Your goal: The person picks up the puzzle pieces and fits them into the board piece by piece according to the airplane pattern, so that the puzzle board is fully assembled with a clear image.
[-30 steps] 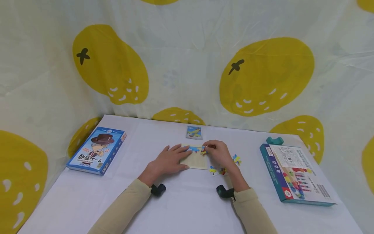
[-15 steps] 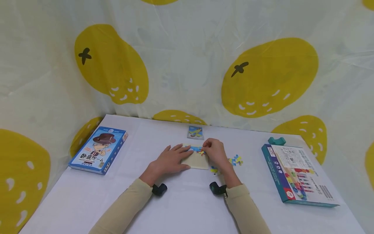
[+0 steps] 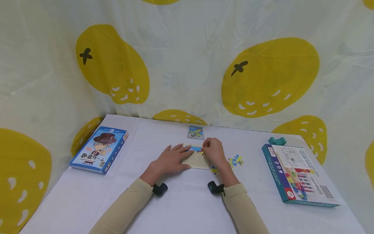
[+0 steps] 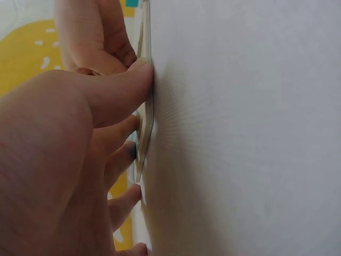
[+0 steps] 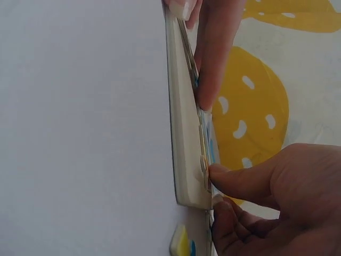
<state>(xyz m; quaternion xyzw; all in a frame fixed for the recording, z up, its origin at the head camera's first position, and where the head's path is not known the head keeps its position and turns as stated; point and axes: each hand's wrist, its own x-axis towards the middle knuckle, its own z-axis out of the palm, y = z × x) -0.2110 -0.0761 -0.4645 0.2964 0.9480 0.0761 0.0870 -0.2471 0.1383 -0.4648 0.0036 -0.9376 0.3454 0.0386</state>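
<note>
A pale puzzle tray (image 3: 196, 162) lies at the middle of the table, with colourful jigsaw pieces (image 3: 196, 149) along its far side. My left hand (image 3: 171, 159) rests on the tray's left part with fingers spread, the thumb along its near edge. At the far right corner, my right hand (image 3: 214, 152) has thumb and index finger together on a jigsaw piece (image 5: 204, 165), mostly covered by the fingers. In the right wrist view the thumb touches the piece just inside the tray's rim. Loose jigsaw pieces (image 3: 236, 160) lie right of the tray, others partly under the right wrist.
Behind the tray lies a small picture card (image 3: 195, 132). A blue game box (image 3: 99, 149) stands at the left. At the right is a teal-edged box (image 3: 299, 175), with a teal curved block (image 3: 277, 141) behind it. A fruit-patterned curtain (image 3: 187, 65) hangs behind the table.
My right hand has brought the jigsaw piece to the tray's far right corner, its wrist shifting left. Then it has stayed nearly still. The left hand has kept its place on the tray.
</note>
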